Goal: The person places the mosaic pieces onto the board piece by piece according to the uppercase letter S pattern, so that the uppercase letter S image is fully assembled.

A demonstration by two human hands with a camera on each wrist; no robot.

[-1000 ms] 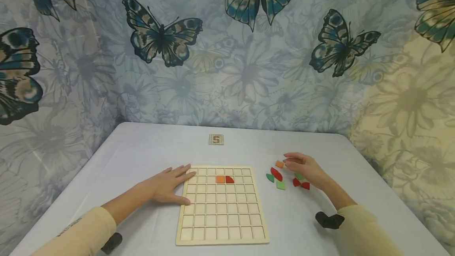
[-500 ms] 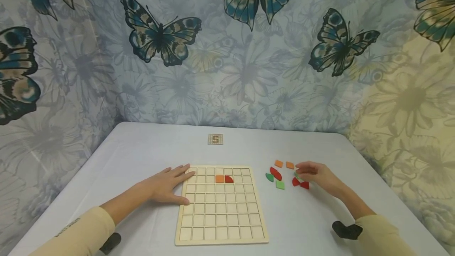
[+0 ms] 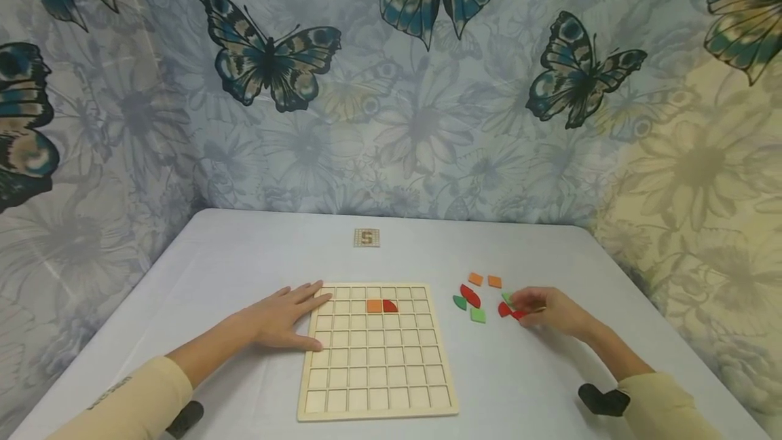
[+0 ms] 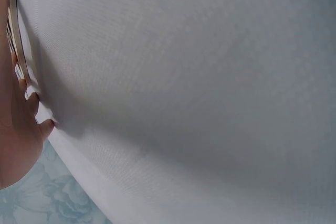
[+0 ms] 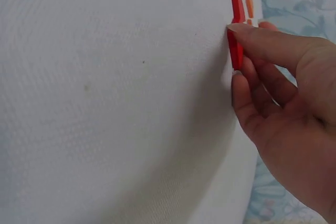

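My left hand (image 3: 277, 321) lies with spread fingers on the left edge of a wooden grid board (image 3: 379, 417); the left wrist view shows only part of that hand (image 4: 18, 135). An orange square tile (image 3: 375, 306) and a red quarter-circle tile (image 3: 390, 306) sit side by side in the board's second row. Right of the board, my right hand (image 3: 552, 311) pinches another red tile (image 5: 235, 51) between thumb and fingers, low at the table. Touching it is a second red tile (image 3: 504, 309), and a green tile (image 3: 507, 299) lies partly hidden by the fingers.
Between board and right hand lie two overlapping red tiles (image 3: 470, 295), a dark green tile (image 3: 459, 302), a light green square (image 3: 478, 316) and two orange tiles (image 3: 476, 279). A small patterned card (image 3: 366, 237) is farther back on the white table (image 3: 269, 243). Butterfly-print fabric walls (image 3: 421, 121) surround it.
My right hand has moved away from the orange tiles, first rightward, then down onto a red tile, which it now pinches. The left hand stays on the board's edge.
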